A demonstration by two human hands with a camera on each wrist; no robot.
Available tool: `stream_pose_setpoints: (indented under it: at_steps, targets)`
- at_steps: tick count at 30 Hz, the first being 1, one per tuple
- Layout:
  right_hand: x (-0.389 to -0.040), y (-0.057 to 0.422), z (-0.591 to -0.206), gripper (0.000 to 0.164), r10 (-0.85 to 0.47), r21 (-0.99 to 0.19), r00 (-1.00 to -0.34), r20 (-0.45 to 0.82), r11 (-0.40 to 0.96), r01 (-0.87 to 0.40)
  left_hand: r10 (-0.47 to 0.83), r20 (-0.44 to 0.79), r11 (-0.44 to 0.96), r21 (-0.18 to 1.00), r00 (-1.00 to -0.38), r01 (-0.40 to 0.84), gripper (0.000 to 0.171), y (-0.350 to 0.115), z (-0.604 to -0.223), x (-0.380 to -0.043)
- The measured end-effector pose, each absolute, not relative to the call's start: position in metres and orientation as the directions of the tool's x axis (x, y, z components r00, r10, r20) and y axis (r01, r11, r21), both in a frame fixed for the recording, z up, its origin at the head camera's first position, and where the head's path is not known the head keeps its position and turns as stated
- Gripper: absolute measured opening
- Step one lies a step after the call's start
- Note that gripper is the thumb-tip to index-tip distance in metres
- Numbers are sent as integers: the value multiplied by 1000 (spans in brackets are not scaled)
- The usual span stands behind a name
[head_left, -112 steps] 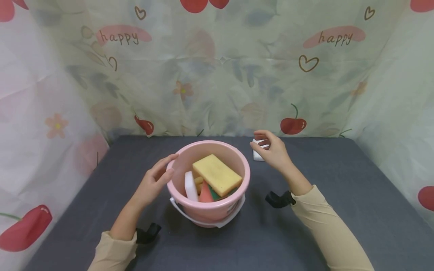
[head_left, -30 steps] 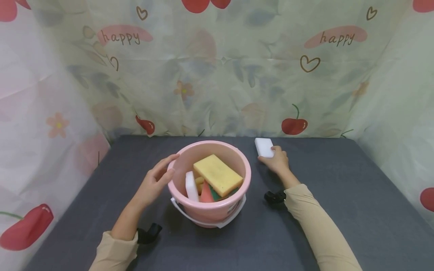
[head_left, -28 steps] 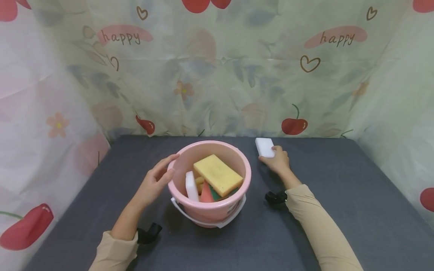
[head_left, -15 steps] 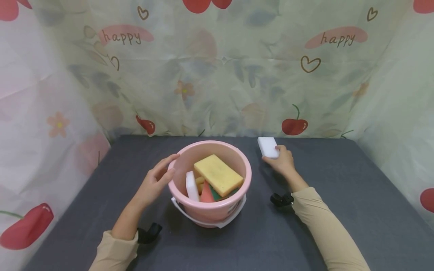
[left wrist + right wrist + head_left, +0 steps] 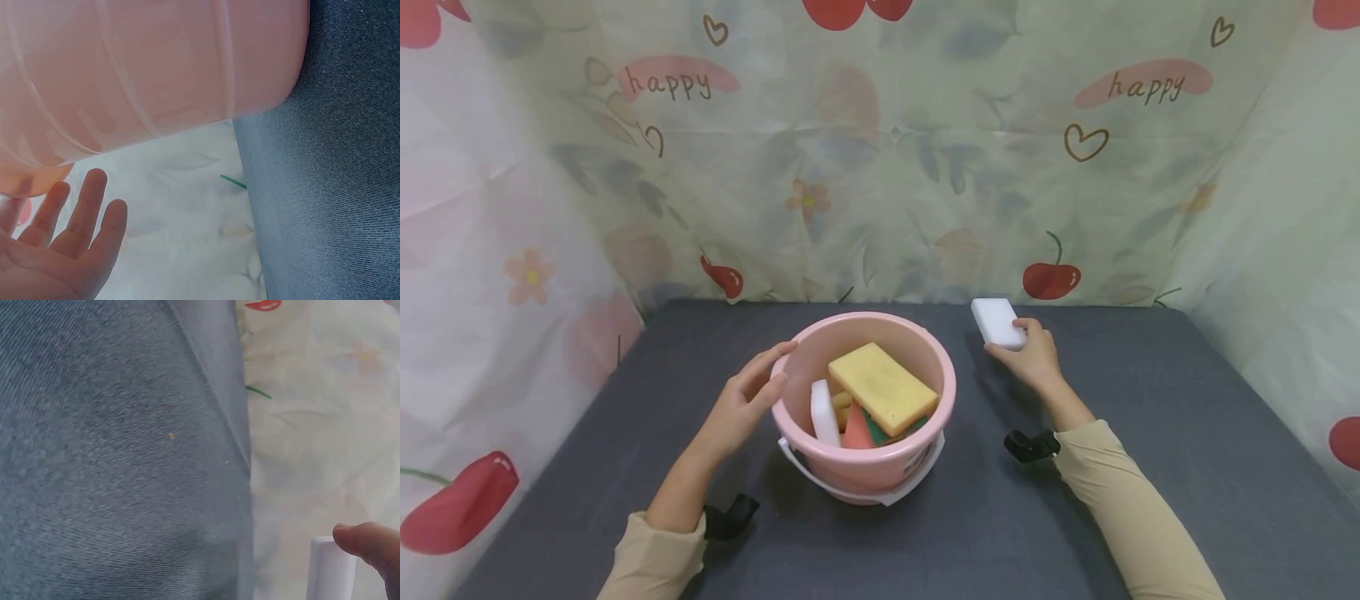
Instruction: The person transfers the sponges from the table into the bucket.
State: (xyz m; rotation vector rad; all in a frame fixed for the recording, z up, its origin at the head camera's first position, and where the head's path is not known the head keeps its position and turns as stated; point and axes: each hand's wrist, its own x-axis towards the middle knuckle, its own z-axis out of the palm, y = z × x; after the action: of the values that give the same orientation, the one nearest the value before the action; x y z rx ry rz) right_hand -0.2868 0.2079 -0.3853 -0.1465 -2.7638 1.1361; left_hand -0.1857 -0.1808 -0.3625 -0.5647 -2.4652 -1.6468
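A pink bucket (image 5: 859,475) with a white handle stands upright mid-table in the head view. My left hand (image 5: 741,408) lies at its left rim, index fingertip and thumb touching it, fingers relaxed. In the left wrist view the other fingers (image 5: 81,215) are loosely spread beside the bucket wall. Inside lie a yellow sponge (image 5: 883,387) on top, a white block (image 5: 824,413), and orange-red and green pieces. To the right of the bucket, my right hand (image 5: 1036,358) pinches a white sponge block (image 5: 997,323) by its near end. The right wrist view shows the thumb (image 5: 369,540) on its edge.
A dark grey cloth (image 5: 970,533) covers the table. Printed white curtains (image 5: 891,208) enclose the back and both sides, and the white block is held near the back edge. Black wrist mounts (image 5: 1032,446) stick out under both forearms.
The right hand, earlier hovering over the white sponge block, has taken hold of it and over the last second has moved it slightly right and up. The left hand and bucket have stayed put.
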Motion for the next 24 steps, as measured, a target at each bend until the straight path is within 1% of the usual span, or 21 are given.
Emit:
stream_pose_setpoints:
  at_steps: [14,24]
  targets:
    - [-272,207,-368,65,122,-719,-977,175,694,-42,234,284,352,867,-930,353,44,-181,-362,-185]
    - [-260,204,-357,64,92,-730,-978,186,680,-75,236,281,351,868,-930,351,44,-181,-362,-185]
